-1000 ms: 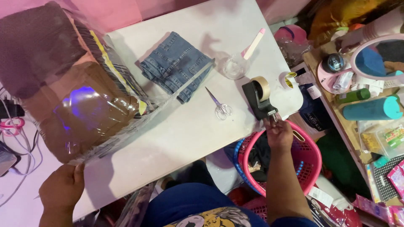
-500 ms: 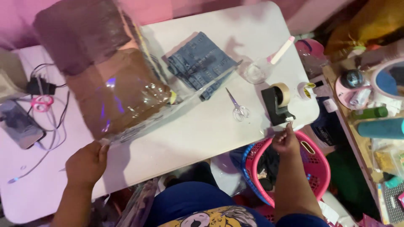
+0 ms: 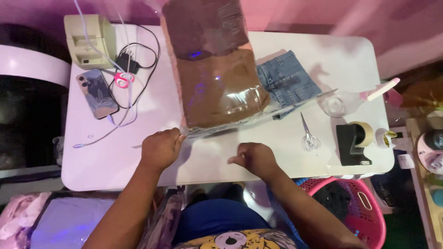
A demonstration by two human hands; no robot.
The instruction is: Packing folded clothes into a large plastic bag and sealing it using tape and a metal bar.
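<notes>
Two hands at table edge: left hand [image 3: 160, 148] fisted, pinching clear bag [image 3: 217, 87] corner, bag at one o'clock; right hand [image 3: 254, 159] loosely curled, bag at eleven.

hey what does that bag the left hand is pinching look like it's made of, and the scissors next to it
The bag, pinched at its corner by the left hand, looks like thin clear plastic film: glossy, with glare spots and brown fabric showing through. The scissors look like polished metal blades with clear or pale handles, likely plastic, though that is hard to tell.
</notes>
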